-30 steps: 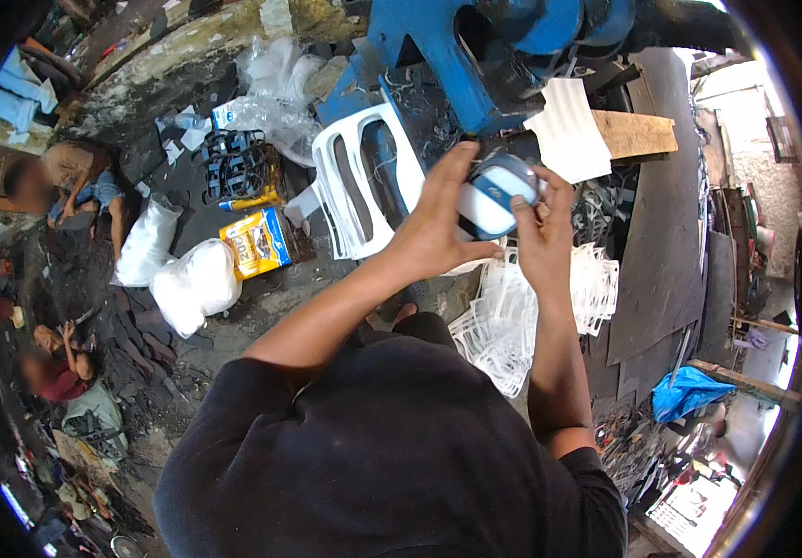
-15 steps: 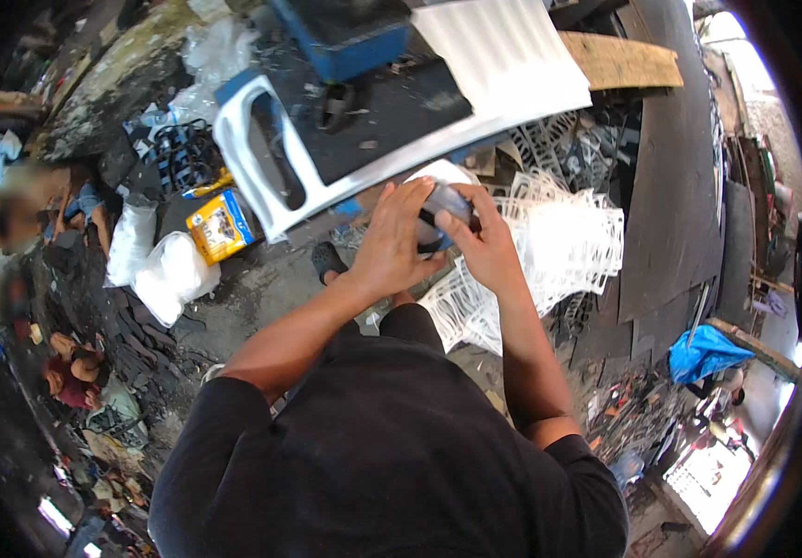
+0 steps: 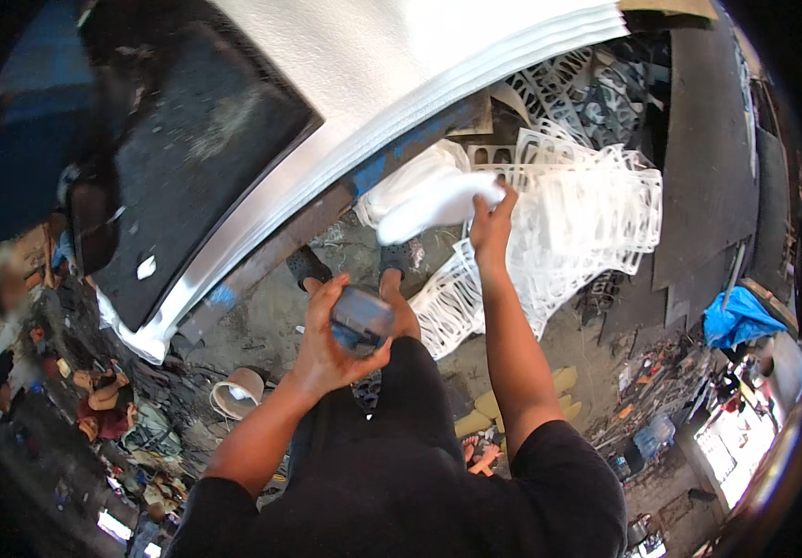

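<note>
Right hand [image 3: 491,231] with white insoles [image 3: 430,210], perhaps

Stacked white sheets [image 3: 373,56] lie on the blue-marked bench [image 3: 370,172], beneath a dark board [image 3: 205,158].

A dark, blue-grey rounded block [image 3: 361,321], glossy and blurred, sits upheld in the left hand [image 3: 324,352], while farther off and to the right a white, elongated, round-ended piece [image 3: 430,206] slants from the right hand [image 3: 492,228], its left end nearer.
</note>
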Demonstrator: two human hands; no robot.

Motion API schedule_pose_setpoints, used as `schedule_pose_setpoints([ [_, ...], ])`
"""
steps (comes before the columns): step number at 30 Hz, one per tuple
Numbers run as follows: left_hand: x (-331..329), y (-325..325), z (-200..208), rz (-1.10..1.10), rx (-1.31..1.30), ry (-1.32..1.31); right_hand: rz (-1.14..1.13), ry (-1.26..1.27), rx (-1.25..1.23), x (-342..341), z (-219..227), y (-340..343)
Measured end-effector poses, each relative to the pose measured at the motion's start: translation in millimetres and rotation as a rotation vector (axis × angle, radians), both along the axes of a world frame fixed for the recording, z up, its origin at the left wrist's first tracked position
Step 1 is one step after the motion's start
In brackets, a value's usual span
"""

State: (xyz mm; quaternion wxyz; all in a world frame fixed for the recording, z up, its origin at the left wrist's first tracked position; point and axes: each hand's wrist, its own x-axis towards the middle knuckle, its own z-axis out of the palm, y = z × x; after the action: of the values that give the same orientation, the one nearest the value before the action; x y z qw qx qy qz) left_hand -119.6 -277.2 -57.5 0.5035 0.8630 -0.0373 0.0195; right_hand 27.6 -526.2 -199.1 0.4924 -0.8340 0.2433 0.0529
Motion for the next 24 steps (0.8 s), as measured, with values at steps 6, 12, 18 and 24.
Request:
schedule_pose_setpoints([
  [6, -9, 15, -27, -0.023, 0.165, 0.209, 0.079, -0.022, -0.05, 73, -189, 11],
  [12, -12, 23, -30, 0.039, 0.19, 0.302, 0.253, 0.278, -0.416, 56, -231, 31],
  [18, -6, 19, 12, 0.246, 0.127, 0.004, 0.641, 0.236, 0.174, -16, -27, 25],
  [24, 21, -9, 107, 0.377, -0.21, -0.419, 0.44, 0.632, 1.133, -97, 214, 61],
])
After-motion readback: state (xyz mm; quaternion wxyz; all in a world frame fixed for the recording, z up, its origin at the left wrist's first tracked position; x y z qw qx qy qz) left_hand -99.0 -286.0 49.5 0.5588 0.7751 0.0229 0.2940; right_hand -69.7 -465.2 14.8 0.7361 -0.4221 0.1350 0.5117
